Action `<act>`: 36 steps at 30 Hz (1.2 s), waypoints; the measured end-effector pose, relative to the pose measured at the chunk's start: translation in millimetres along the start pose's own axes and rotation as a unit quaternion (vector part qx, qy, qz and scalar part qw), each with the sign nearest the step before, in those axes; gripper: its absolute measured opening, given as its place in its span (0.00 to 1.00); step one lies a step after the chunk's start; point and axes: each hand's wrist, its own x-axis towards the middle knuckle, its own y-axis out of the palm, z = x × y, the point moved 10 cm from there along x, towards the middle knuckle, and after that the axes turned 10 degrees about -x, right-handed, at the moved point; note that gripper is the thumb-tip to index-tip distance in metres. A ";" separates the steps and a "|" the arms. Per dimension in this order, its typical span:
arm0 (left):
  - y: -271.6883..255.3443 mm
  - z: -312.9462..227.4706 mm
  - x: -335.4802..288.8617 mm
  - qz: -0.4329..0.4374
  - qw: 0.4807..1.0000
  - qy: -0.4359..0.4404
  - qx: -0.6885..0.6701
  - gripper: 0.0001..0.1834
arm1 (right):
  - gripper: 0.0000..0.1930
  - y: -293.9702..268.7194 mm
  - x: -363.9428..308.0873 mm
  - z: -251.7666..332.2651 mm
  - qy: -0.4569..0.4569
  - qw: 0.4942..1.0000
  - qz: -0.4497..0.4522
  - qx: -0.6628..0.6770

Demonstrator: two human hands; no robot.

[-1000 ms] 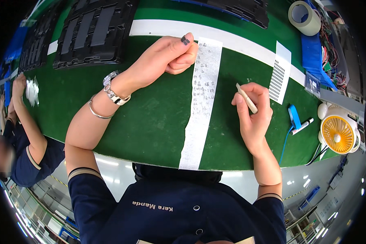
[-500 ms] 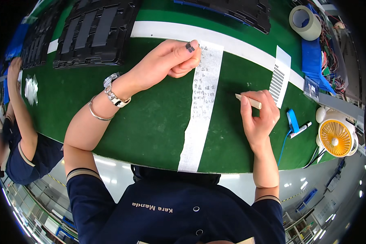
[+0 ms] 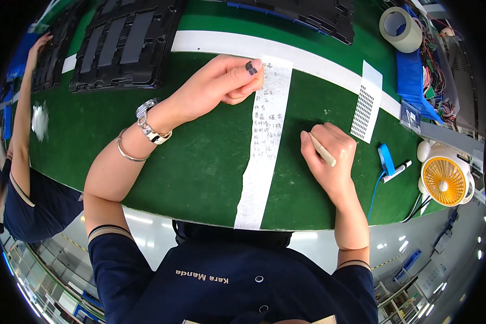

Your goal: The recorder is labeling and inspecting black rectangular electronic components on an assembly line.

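Note:
My left hand (image 3: 229, 81) is closed, thumb over curled fingers, at the top of a long white paper strip (image 3: 259, 178) with handwriting on it. Whatever is inside that hand is hidden. Several small black squares (image 3: 251, 68) stick to its thumb near the nail. To the right of the strip, my right hand (image 3: 332, 154) is closed around a short beige stick (image 3: 323, 150), whose one end is covered by the fingers. Beyond the right hand lies a white sheet (image 3: 368, 100) with rows of small black squares.
Black moulded trays (image 3: 121, 46) stand at the far left, and another black tray (image 3: 308, 16) is at the back. A tape roll (image 3: 400, 29), a blue bin (image 3: 416, 81), a marker (image 3: 397, 171) and a yellow-grilled fan (image 3: 444, 182) are on the right. A co-worker's arm (image 3: 22, 119) reaches along the left.
My right hand has shifted slightly left and turned, swinging the stick so its visible end points toward me. My left hand has barely moved. The co-worker's hand has gone farther up, toward a tray.

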 end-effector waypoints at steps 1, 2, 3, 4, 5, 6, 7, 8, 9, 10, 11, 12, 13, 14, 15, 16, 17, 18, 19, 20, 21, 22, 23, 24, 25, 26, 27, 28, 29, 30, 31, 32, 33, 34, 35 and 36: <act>-0.3 -0.2 -0.2 -0.002 1.000 0.000 0.000 0.28 | 0.15 0.6 0.2 -0.8 0.003 1.000 0.002 0.004; -0.5 -0.3 -0.3 -0.003 1.000 0.000 0.000 0.28 | 0.15 1.5 0.7 -1.9 0.005 1.000 0.004 0.009; -0.6 0.0 -0.3 -0.005 1.000 0.000 -0.001 0.28 | 0.15 2.5 0.5 -3.0 0.008 1.000 0.006 0.013; -0.5 0.2 -0.1 -0.004 1.000 0.001 0.001 0.28 | 0.15 3.1 -0.2 -1.7 0.005 1.000 0.008 0.011; -0.4 0.3 0.2 -0.004 1.000 0.001 0.003 0.28 | 0.15 3.7 -1.1 0.3 0.001 1.000 0.009 0.009; -0.8 0.3 0.0 -0.004 1.000 0.002 0.004 0.27 | 0.15 4.5 -1.7 2.1 -0.003 1.000 0.011 0.007; -0.3 0.3 -0.1 -0.003 1.000 0.002 0.003 0.27 | 0.15 5.0 -2.2 3.1 -0.007 1.000 0.011 0.003; 0.4 0.1 0.1 -0.001 1.000 0.002 0.002 0.27 | 0.15 5.4 -2.6 4.1 -0.012 1.000 0.012 -0.001; 0.8 -0.2 0.2 0.001 1.000 0.003 0.001 0.27 | 0.15 5.8 -2.7 5.0 -0.017 1.000 0.012 -0.006; 0.8 -0.4 0.0 0.003 1.000 0.002 0.002 0.27 | 0.15 5.1 -2.5 3.3 -0.008 1.000 0.008 -0.007; 0.7 -0.6 -0.2 0.005 1.000 0.002 0.003 0.27 | 0.15 4.4 -2.3 1.7 0.001 1.000 0.004 -0.007; 1.0 -1.0 -0.1 0.007 1.000 0.002 0.004 0.27 | 0.15 3.3 -1.9 -0.2 0.010 1.000 0.000 -0.009; 0.7 -1.7 -0.1 0.004 1.000 0.003 0.006 0.27 | 0.15 3.3 -1.5 -2.8 0.018 1.000 0.003 -0.012; 0.8 -2.4 -0.2 0.001 1.000 0.003 0.008 0.27 | 0.15 3.1 -1.1 -5.7 0.027 1.000 0.005 -0.015; 0.8 -2.3 -0.4 -0.001 1.000 0.003 0.010 0.27 | 0.15 3.4 -1.4 -8.5 0.036 0.999 0.008 -0.018; 0.5 -1.7 -0.6 -0.004 1.000 0.001 0.010 0.27 | 0.15 3.1 -0.7 -6.7 0.030 0.999 0.009 -0.016; -0.1 -1.2 -0.9 -0.007 1.000 -0.001 0.011 0.27 | 0.15 2.5 0.3 -4.0 0.023 1.000 0.009 -0.014; -0.7 -0.5 -1.1 -0.010 1.000 -0.003 0.011 0.27 | 0.15 2.2 0.5 -2.0 0.017 1.000 0.009 -0.012; -0.5 -0.3 -1.0 -0.007 1.000 -0.003 0.011 0.27 | 0.15 4.2 -0.9 -0.6 0.008 1.000 0.014 -0.004; -0.3 -0.1 -0.9 -0.005 1.000 -0.003 0.011 0.27 | 0.15 7.0 -3.1 0.4 -0.002 1.000 0.019 0.004; -0.3 -0.6 -0.8 -0.003 1.000 -0.003 0.012 0.27 | 0.15 8.4 -4.2 2.4 -0.012 1.000 0.023 0.012; -0.5 -0.5 -0.7 -0.003 1.000 -0.002 0.012 0.27 | 0.15 7.7 -3.9 5.0 -0.016 0.999 0.028 0.015; -0.6 -0.1 -0.5 -0.004 1.000 -0.002 0.013 0.27 | 0.15 6.5 -3.4 4.2 -0.010 1.000 0.025 0.015; -0.7 0.3 -0.1 -0.003 1.000 -0.001 0.014 0.27 | 0.15 5.8 -3.2 3.1 -0.004 1.000 0.022 0.015; -0.5 0.0 0.1 -0.003 1.000 0.000 0.013 0.27 | 0.14 5.2 -3.1 1.9 0.002 1.000 0.019 0.015; -0.2 -0.3 0.3 -0.002 1.000 0.002 0.012 0.27 | 0.14 5.1 -2.9 0.3 0.007 1.000 0.017 0.012; -0.1 -1.2 0.0 -0.003 1.000 0.004 0.011 0.27 | 0.15 4.9 -2.2 -1.4 0.012 1.000 0.014 0.009; 0.2 -2.2 -0.3 -0.003 1.000 0.006 0.010 0.27 | 0.15 4.4 -1.7 -2.9 0.016 1.000 0.012 0.006; 0.6 -3.4 -0.4 -0.003 1.000 0.009 0.009 0.27 | 0.15 3.7 -1.5 -3.2 0.018 1.000 0.014 0.006; 0.5 -3.5 -0.3 -0.002 1.000 0.011 0.008 0.27 | 0.15 3.1 -1.6 -3.4 0.021 1.000 0.016 0.005; 0.2 -2.7 0.1 -0.002 1.000 0.010 0.007 0.27 | 0.15 3.1 -1.7 -3.9 0.023 1.000 0.018 0.005; -0.1 -1.9 0.4 -0.001 1.000 0.009 0.006 0.27 | 0.15 3.8 -2.1 -6.2 0.032 0.999 0.021 0.008; 0.0 -1.5 0.3 -0.002 1.000 0.008 0.005 0.26 | 0.15 4.0 -2.5 -8.6 0.040 0.999 0.024 0.012; -0.1 -1.7 0.0 -0.001 1.000 0.005 0.006 0.26 | 0.15 4.5 -2.7 -10.6 0.049 0.998 0.028 0.015; -0.1 -2.5 -0.2 -0.001 1.000 0.003 0.007 0.26 | 0.15 4.2 -2.2 -10.7 0.050 0.998 0.026 0.016; -0.1 -2.0 -0.2 0.000 1.000 0.000 0.007 0.26 | 0.15 4.3 -1.9 -11.2 0.051 0.998 0.025 0.016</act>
